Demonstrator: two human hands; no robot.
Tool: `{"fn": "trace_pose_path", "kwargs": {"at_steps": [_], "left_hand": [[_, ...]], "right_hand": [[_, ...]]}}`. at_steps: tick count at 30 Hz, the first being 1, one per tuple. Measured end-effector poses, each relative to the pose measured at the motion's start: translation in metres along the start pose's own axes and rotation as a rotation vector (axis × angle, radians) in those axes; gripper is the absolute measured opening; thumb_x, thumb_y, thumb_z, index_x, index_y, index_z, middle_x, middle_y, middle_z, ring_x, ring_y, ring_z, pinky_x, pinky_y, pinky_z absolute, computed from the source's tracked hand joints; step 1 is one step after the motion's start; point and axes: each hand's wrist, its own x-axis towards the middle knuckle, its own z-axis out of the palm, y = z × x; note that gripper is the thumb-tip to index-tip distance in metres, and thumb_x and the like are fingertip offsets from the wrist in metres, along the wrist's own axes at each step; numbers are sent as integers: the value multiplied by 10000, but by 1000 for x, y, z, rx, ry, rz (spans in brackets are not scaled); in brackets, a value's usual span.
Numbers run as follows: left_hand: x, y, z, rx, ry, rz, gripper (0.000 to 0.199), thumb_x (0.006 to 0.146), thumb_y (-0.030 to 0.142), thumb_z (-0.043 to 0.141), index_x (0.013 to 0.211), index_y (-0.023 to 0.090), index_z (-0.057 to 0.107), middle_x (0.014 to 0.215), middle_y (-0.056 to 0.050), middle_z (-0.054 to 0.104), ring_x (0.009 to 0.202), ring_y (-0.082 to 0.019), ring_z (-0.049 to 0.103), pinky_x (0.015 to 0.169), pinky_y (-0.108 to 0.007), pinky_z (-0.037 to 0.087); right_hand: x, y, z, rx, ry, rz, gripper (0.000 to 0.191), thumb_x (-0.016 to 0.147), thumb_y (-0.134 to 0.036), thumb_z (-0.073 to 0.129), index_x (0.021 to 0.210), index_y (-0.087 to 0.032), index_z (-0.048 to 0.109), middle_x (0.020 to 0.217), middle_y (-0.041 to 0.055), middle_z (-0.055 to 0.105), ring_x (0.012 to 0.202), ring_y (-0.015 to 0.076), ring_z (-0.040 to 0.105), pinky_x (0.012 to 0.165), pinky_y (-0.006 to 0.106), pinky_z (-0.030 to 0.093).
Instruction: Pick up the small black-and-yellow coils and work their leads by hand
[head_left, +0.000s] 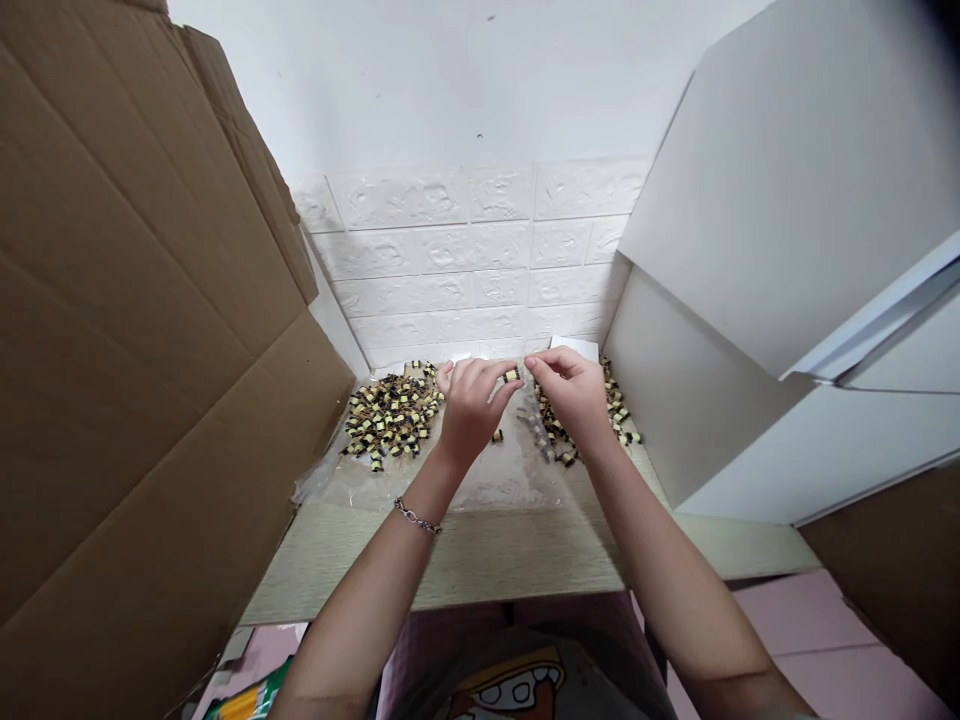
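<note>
My left hand (472, 395) is closed, pinching a small yellow-and-black coil (512, 376) between thumb and index finger above the table. Just to its right, my right hand (574, 388) has thumb and index fingertips pressed together; whatever they hold, perhaps a fine lead, is too small to see. A pile of similar coils (390, 415) with thin wire leads lies to the left of my left hand. Another heap of coils (561, 440) lies under and around my right hand, partly hidden by it. One loose coil (497, 436) rests between the two piles.
Clear plastic sheeting (495, 485) covers part of the pale wooden tabletop (525, 560). A tall cardboard panel (150, 330) stands at the left, white panels (787, 200) at the right. A white brick-patterned wall (480, 250) closes the back.
</note>
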Motion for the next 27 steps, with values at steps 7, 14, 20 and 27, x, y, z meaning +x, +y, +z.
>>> {"fn": "trace_pose_path", "kwargs": {"at_steps": [7,14,20,27], "left_hand": [[-1,-3,1,-6,7,-76,179,773,363,489,859,227,569,806,2,626,833,-143,528,883,-343,216],[-1,-7,2,-20,-11,-62,164,778,351,485,865,229,553,807,4,619,815,-138,523,864,-335,230],[-2,-7,3,-27,-162,-8,173,793,352,458,894,244,550,875,4,618,888,-144,507,883,-335,219],[-4,-5,5,-41,-209,76,184,787,368,466,912,261,550,877,18,619,912,-138,504,891,-333,205]], "right_hand": [[-3,0,4,-70,37,-40,178,706,-325,536,669,-162,599,664,14,582,656,122,517,657,264,403],[2,7,3,-65,-168,177,160,674,-318,526,641,-165,556,569,-23,484,547,96,425,538,234,338],[7,2,-4,-172,-42,-2,176,716,-334,483,635,-182,452,637,-29,448,622,97,410,606,229,326],[12,13,-10,-208,-265,60,344,779,-453,375,563,-186,352,523,-52,299,515,83,313,499,220,250]]}}
